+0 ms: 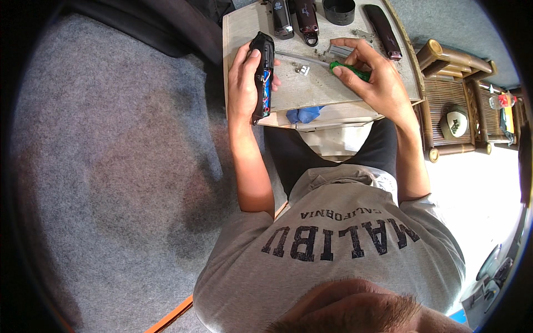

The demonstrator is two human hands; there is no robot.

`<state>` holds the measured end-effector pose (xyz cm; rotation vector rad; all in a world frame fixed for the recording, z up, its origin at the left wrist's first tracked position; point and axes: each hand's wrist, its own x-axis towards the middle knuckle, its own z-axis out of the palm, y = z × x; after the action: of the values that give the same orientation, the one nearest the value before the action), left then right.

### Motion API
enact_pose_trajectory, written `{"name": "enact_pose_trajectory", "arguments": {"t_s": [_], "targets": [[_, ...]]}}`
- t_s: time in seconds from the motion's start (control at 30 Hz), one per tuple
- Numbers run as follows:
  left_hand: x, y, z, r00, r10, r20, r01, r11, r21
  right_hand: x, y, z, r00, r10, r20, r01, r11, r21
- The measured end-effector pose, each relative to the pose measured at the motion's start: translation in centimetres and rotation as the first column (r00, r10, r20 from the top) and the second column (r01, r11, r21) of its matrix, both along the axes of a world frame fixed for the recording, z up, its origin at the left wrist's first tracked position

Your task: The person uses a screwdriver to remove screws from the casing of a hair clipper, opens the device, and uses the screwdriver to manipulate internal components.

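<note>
My left hand (243,83) is closed around the black body of a hair clipper (264,72), held upright near the table's left edge. Its side is uncovered, showing a blue part and thin wires inside. In my right hand (377,75) is the green handle of a screwdriver (308,59); its shaft points left, with the tip close to the clipper. A small white part (302,70) lies on the table below the shaft. Beyond the handle, partly hidden by my fingers, is a metal clipper blade (340,51). Small dark bits are scattered nearby.
Along the table's (244,22) far side stand a black clipper (282,21), a dark red clipper (306,19) and a round black cup (339,11). A dark red cover (383,32) lies right. Blue cloth (304,114) shows in the drawer. A bamboo chair (449,105) holds a cap (455,123).
</note>
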<state>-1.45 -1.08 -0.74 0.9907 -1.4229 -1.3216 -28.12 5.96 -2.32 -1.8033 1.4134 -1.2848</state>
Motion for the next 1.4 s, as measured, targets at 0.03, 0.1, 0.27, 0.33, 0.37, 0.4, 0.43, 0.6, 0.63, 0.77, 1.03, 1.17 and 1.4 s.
{"name": "enact_pose_trajectory", "arguments": {"t_s": [0.03,0.1,0.27,0.33,0.37,0.4,0.43,0.6,0.63,0.77,1.03,1.17,1.4], "targets": [[-0.1,0.0,0.0,1.0,0.017,-0.004,-0.017,1.0,0.015,0.0,0.0,0.1,1.0,-0.005,-0.017,0.005,1.0,0.013],[-0.3,-0.2,-0.1,0.999,0.035,-0.007,-0.035,0.999,0.029,0.1,0.0,0.1,1.0,-0.013,-0.025,0.014,0.999,0.03],[-0.3,-0.5,0.0,0.998,0.05,0.029,-0.051,0.998,0.04,0.1,-0.2,0.1,0.996,-0.059,-0.065,0.065,0.993,0.103],[-0.4,-0.4,0.1,0.999,0.047,0.027,-0.048,0.998,0.042,-0.1,-0.6,-0.7,0.999,-0.042,-0.02,0.044,0.994,0.101],[-0.5,-0.4,0.1,0.999,0.046,0.027,-0.047,0.998,0.045,-0.1,-0.6,-0.8,0.999,-0.043,-0.021,0.045,0.994,0.101],[-0.4,-0.4,0.0,0.999,0.046,0.026,-0.047,0.998,0.045,0.0,-0.6,-0.8,0.997,-0.068,-0.025,0.069,0.996,0.049],[-0.3,-0.5,0.0,0.999,0.023,0.025,-0.024,0.999,0.039,0.1,-0.6,-0.8,0.995,-0.094,-0.028,0.094,0.996,-0.003],[0.8,-0.6,-0.1,0.989,-0.117,-0.094,0.122,0.991,0.058,0.9,-0.7,0.3,0.996,-0.088,0.005,0.088,0.996,-0.027],[0.9,-0.7,-0.1,0.988,-0.117,-0.097,0.123,0.991,0.056,1.2,-0.9,0.4,0.994,-0.102,0.048,0.105,0.993,-0.056],[1.1,-0.6,0.0,0.98,-0.151,-0.127,0.159,0.986,0.056,3.6,-1.0,1.5,0.993,-0.11,0.043,0.107,0.991,0.075],[1.1,-0.1,0.5,0.975,-0.221,-0.03,0.222,0.974,0.045,7.0,-3.5,0.4,0.983,-0.134,-0.129,0.123,0.989,-0.084],[1.2,0.0,0.6,0.974,-0.225,-0.015,0.226,0.972,0.064,7.2,-3.5,1.1,0.991,-0.08,-0.111,0.077,0.997,-0.028],[1.0,0.2,0.3,0.975,-0.212,-0.061,0.216,0.975,0.054,7.2,-3.3,0.9,0.986,-0.086,-0.142,0.084,0.996,-0.018]]}}
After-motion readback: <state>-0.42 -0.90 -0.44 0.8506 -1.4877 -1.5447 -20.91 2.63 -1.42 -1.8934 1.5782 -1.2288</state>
